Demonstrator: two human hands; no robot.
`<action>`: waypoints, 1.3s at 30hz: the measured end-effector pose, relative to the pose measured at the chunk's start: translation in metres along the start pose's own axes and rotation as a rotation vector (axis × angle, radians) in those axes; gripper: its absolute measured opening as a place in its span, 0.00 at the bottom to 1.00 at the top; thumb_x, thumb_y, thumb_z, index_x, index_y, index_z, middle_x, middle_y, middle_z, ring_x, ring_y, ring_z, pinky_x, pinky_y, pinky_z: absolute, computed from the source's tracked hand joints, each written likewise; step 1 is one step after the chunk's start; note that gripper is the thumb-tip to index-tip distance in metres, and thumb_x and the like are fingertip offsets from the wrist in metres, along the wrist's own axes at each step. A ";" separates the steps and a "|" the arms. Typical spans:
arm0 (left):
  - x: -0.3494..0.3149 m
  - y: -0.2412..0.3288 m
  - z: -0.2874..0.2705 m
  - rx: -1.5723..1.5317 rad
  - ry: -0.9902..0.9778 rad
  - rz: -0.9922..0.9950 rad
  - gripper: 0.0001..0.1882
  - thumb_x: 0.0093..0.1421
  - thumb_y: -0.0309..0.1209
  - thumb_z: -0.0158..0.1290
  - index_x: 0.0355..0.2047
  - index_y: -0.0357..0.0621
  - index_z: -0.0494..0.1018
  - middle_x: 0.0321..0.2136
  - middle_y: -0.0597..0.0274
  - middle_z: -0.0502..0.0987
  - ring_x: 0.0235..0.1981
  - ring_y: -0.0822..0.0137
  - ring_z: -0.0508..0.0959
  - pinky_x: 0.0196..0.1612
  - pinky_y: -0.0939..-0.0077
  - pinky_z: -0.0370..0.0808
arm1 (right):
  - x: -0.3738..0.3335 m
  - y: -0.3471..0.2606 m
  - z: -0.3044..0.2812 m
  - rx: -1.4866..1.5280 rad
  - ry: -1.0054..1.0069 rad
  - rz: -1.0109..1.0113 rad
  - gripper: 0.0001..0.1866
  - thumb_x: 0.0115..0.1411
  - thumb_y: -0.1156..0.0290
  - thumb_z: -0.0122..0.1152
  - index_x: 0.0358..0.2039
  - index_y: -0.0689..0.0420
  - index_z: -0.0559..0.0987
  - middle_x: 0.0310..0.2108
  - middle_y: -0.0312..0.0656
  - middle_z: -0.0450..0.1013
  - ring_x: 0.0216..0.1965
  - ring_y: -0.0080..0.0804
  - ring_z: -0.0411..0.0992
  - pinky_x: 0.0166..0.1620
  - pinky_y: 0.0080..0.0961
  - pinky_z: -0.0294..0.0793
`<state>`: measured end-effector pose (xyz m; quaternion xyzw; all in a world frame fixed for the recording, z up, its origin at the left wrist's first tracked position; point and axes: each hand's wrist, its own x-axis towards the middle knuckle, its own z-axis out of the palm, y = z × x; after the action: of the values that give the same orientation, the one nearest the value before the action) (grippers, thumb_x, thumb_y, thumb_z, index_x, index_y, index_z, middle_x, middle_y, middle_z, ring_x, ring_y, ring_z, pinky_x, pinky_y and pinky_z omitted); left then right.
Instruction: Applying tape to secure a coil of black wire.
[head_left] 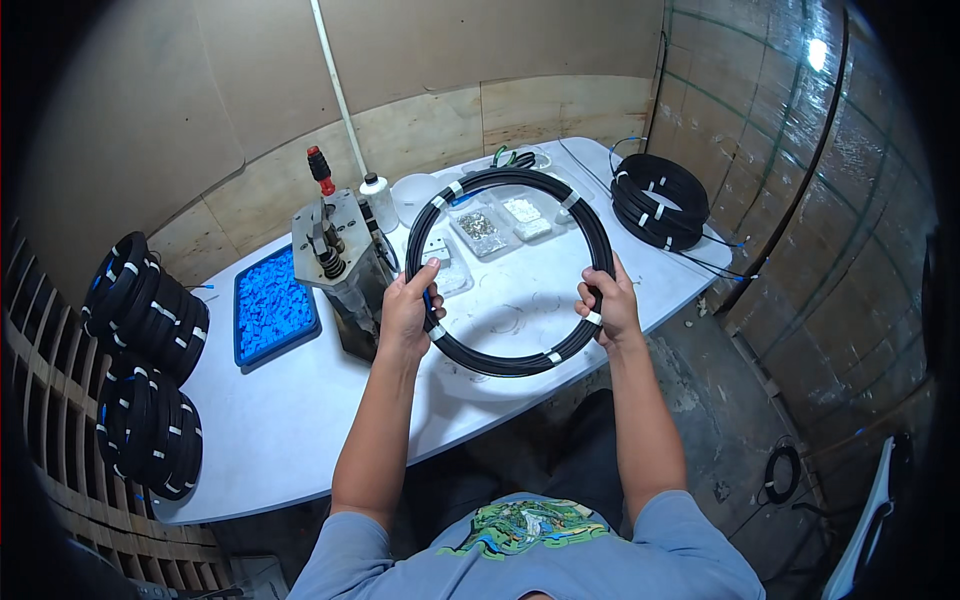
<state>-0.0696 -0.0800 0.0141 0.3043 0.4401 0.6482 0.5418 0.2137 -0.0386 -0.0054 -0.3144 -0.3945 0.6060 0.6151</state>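
**Cable coil held over tabletop**

Blue parts tray (272,305) and lever press (338,265) sit left. Left hand (408,308) and right hand (606,305) each close around opposite sides of the black cable coil (515,270), raised above the white tabletop (300,410).

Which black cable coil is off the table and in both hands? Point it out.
The big single coil gripped by the left hand and right hand. The stack of coils lies on the table.
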 end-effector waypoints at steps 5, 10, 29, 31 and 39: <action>-0.003 0.005 -0.003 0.106 -0.047 0.017 0.16 0.62 0.44 0.62 0.37 0.45 0.73 0.27 0.67 0.75 0.29 0.70 0.78 0.32 0.77 0.74 | 0.003 -0.007 -0.007 0.081 -0.098 0.011 0.30 0.57 0.81 0.52 0.63 0.58 0.64 0.22 0.33 0.61 0.17 0.18 0.59 0.17 0.19 0.65; 0.000 0.025 -0.004 0.321 -0.273 0.208 0.18 0.62 0.44 0.61 0.40 0.40 0.75 0.30 0.62 0.79 0.34 0.69 0.79 0.43 0.74 0.74 | 0.012 -0.056 -0.009 -0.252 -0.375 -0.058 0.34 0.52 0.78 0.58 0.62 0.59 0.67 0.24 0.33 0.62 0.17 0.17 0.59 0.16 0.18 0.61; 0.019 -0.004 -0.015 -0.110 -0.139 0.042 0.08 0.56 0.25 0.58 0.32 0.47 0.68 0.18 0.74 0.63 0.16 0.79 0.64 0.20 0.80 0.64 | -0.001 -0.023 -0.006 -0.144 -0.241 -0.080 0.21 0.70 0.60 0.56 0.56 0.57 0.64 0.30 0.35 0.65 0.24 0.23 0.70 0.29 0.23 0.75; 0.029 -0.011 -0.024 -0.161 -0.145 -0.058 0.07 0.56 0.26 0.58 0.32 0.47 0.69 0.18 0.75 0.63 0.16 0.79 0.64 0.20 0.80 0.64 | -0.010 -0.020 0.005 -0.112 -0.168 -0.091 0.24 0.69 0.63 0.57 0.60 0.57 0.63 0.31 0.34 0.64 0.23 0.20 0.68 0.25 0.20 0.72; 0.032 -0.016 -0.031 -0.146 -0.155 -0.086 0.06 0.58 0.30 0.59 0.32 0.47 0.72 0.19 0.76 0.65 0.17 0.81 0.66 0.21 0.82 0.66 | -0.028 -0.017 0.014 -0.180 -0.132 -0.182 0.35 0.65 0.68 0.60 0.69 0.58 0.58 0.26 0.33 0.64 0.22 0.18 0.65 0.21 0.18 0.69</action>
<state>-0.0969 -0.0562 -0.0158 0.2939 0.3612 0.6294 0.6221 0.2119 -0.0692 0.0133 -0.2903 -0.5138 0.5293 0.6096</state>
